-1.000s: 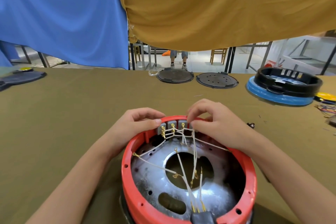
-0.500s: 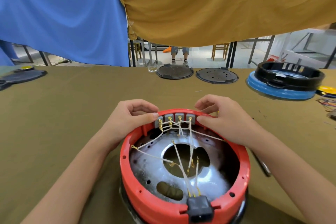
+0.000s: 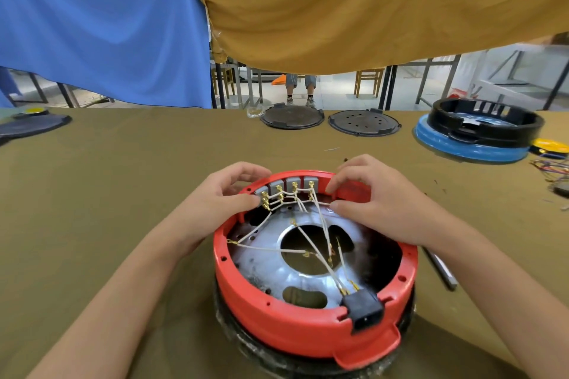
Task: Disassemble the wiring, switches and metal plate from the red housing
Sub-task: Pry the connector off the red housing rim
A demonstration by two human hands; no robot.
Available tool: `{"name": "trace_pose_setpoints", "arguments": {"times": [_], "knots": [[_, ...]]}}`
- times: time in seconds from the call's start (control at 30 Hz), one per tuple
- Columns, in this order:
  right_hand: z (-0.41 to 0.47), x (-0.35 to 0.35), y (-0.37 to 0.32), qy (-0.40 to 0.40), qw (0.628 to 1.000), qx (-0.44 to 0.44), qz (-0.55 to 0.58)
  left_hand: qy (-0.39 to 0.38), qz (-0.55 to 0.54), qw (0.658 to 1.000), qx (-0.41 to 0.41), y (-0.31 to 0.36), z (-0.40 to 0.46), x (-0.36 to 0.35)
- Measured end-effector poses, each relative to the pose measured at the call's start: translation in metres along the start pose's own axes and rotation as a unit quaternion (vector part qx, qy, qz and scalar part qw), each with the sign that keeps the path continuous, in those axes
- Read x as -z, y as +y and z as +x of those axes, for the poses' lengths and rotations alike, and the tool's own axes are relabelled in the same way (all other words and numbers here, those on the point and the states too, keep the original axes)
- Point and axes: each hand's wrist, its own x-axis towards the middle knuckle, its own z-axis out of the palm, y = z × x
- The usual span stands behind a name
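Fingers of left hand (image 3: 221,200) and right hand (image 3: 372,200) curl gripping red housing (image 3: 308,326) far rim beside switches (image 3: 289,186).

No readable txt, labels, brands or nos. anywhere in view.

Person, two bare forearms and hands in view. Left hand (image 3: 215,203): no glove, ring or watch visible; short nails. Right hand (image 3: 378,203): likewise unadorned. No sleeve reaches the visible forearms; wrists uncovered.
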Motion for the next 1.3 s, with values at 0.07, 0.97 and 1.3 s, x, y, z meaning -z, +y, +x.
{"name": "trace_pose_setpoints", "arguments": {"times": [0.07, 0.97, 1.3], "knots": [[-0.002, 0.0, -0.002, -0.024, 1.0, 0.007, -0.014, 0.011, -0.014, 1.0, 0.0, -0.001, 0.001, 0.001], [-0.002, 0.018, -0.002, -0.08, 0.996, 0.036, -0.016, -0.04, 0.072, 0.994, 0.07, 0.02, 0.04, 0.0], [0.001, 0.013, 0.001, -0.014, 0.994, -0.037, -0.102, 0.032, 0.122, 0.97, 0.207, 0.034, -0.037, 0.002]]}}
